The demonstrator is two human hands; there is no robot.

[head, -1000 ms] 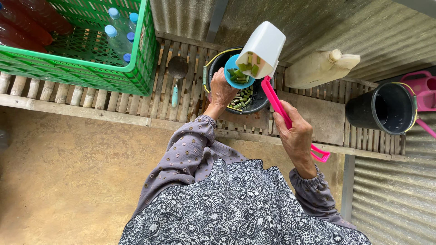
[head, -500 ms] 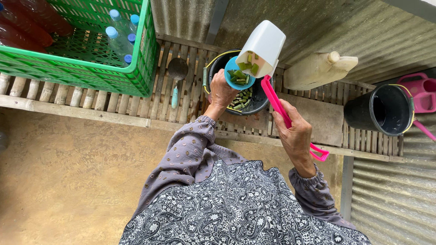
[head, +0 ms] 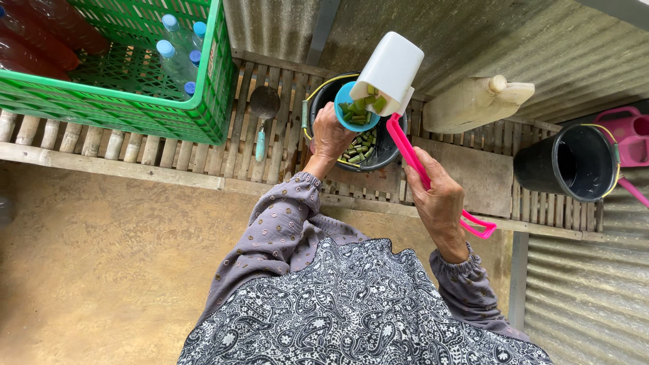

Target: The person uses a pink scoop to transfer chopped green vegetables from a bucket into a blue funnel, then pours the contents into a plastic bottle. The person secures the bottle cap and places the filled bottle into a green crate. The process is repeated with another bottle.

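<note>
My right hand (head: pixel 438 199) grips the pink handle (head: pixel 433 182) of a white scoop (head: pixel 391 71), tilted mouth-down over a small blue cup (head: pixel 353 118). My left hand (head: pixel 330 135) holds that blue cup from below, just above a black bucket (head: pixel 318 101). Chopped green vegetable pieces (head: pixel 362 105) spill from the scoop into the cup. More green pieces (head: pixel 359 149) lie inside the black bucket underneath.
A green plastic crate (head: pixel 135 111) with bottles (head: pixel 174 57) sits at the left on a slatted wooden bench (head: pixel 169 145). A small ladle (head: pixel 262 111) lies beside the bucket. A cream jerrycan (head: pixel 473 101), a second black bucket (head: pixel 571 165) and a pink container (head: pixel 625 132) stand at the right.
The scoop has tipped a little further and more green pieces now sit in the blue cup. Both hands stay in nearly the same place.
</note>
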